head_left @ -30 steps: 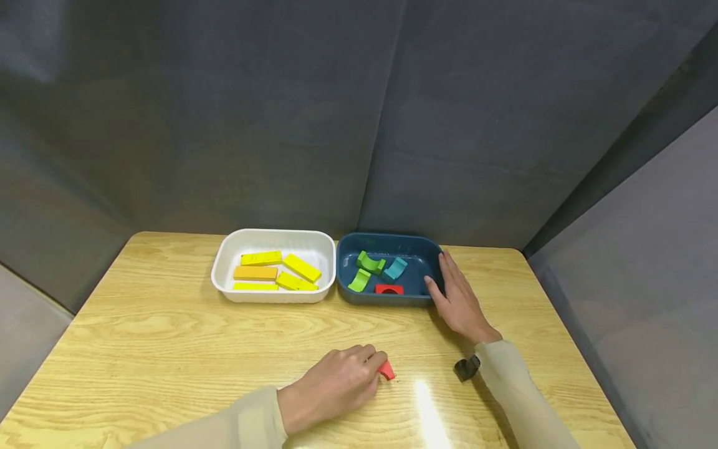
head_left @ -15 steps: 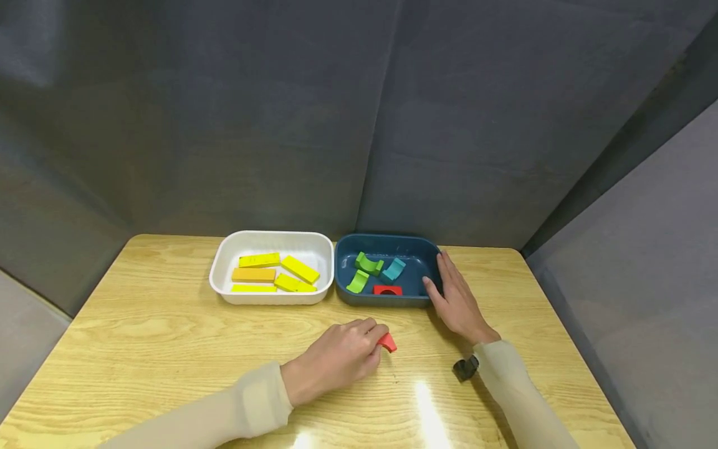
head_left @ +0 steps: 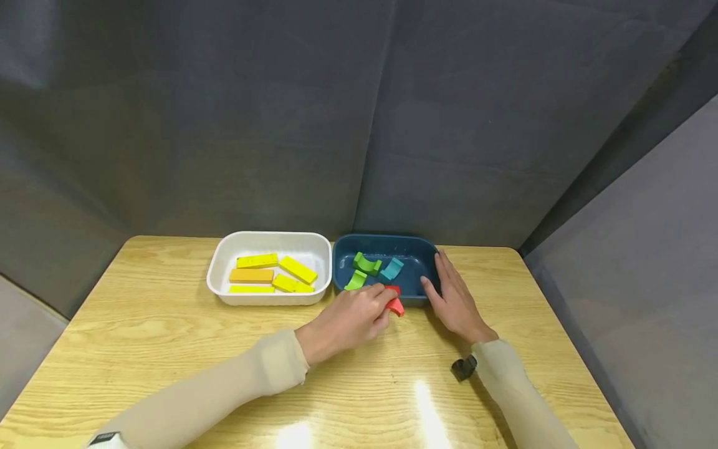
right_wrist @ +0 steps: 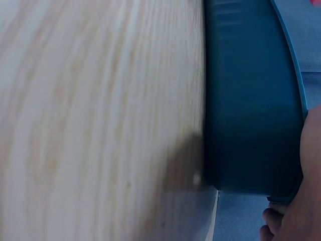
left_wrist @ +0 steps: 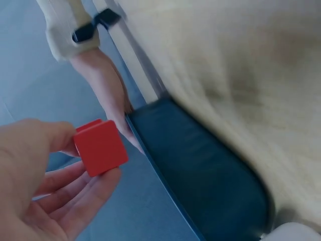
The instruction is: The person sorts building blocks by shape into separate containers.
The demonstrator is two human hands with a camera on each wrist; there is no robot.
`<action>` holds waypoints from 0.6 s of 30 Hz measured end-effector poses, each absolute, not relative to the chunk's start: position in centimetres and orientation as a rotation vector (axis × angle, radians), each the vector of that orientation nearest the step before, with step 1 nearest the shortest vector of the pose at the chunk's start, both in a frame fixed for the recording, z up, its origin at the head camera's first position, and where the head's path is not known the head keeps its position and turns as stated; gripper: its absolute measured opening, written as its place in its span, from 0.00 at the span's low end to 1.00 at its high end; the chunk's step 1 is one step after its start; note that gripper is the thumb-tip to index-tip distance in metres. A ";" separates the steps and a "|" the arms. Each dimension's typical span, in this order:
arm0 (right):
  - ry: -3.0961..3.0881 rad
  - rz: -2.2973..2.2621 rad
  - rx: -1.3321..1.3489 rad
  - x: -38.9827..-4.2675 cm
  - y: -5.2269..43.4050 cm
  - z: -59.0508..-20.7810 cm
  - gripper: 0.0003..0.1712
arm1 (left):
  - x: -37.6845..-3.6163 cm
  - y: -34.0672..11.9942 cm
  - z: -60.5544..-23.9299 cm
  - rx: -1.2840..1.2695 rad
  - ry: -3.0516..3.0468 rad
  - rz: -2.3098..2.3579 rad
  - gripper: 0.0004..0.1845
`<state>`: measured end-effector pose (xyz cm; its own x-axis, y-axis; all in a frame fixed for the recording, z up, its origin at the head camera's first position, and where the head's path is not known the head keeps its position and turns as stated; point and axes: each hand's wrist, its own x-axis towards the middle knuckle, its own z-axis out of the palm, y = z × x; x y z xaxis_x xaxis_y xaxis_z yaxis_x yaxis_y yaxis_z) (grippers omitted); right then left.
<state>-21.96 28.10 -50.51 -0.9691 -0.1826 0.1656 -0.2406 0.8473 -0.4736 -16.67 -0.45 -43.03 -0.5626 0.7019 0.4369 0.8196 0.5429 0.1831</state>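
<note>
My left hand (head_left: 352,317) pinches a red arch-shaped block (head_left: 396,306) between thumb and fingers. In the head view the block overlaps the front wall of the dark blue tray (head_left: 412,246); the left wrist view shows the block's square end (left_wrist: 104,149). My right hand (head_left: 457,302) rests at the tray's right end, fingers straight along the side and thumb over the front corner. Inside the tray lie two green curved blocks (head_left: 367,264), a teal curved block (head_left: 391,270) and another red block (head_left: 392,289), partly hidden behind my left hand.
Left of the blue tray, close beside it, stands a white tray (head_left: 224,246) with several yellow blocks (head_left: 297,269) and an orange block (head_left: 251,276). Both trays are at the back of the wooden table (head_left: 140,330), before a dark curtain (head_left: 269,125).
My left hand has carried the red arch block forward over the table to the blue tray's front wall. My right hand has stayed at the tray's right end.
</note>
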 end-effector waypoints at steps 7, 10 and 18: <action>-2.901 0.771 0.333 -21.9 28.0 -50.6 0.46 | -19.2 1.1 -42.7 -1.182 -2.475 -0.539 0.17; -2.899 0.774 0.332 -22.0 28.0 -50.7 0.46 | -20.2 1.7 -42.4 -1.159 -2.485 -0.530 0.17; -2.912 0.764 0.322 -22.2 28.1 -50.5 0.46 | -22.4 3.6 -42.1 -1.117 -2.499 -0.473 0.19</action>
<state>-22.16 28.10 -50.55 -0.9710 -0.1751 0.1630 -0.2325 0.8507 -0.4715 -22.44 3.57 -42.13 -0.6219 0.6393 0.4522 0.7603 0.6312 0.1533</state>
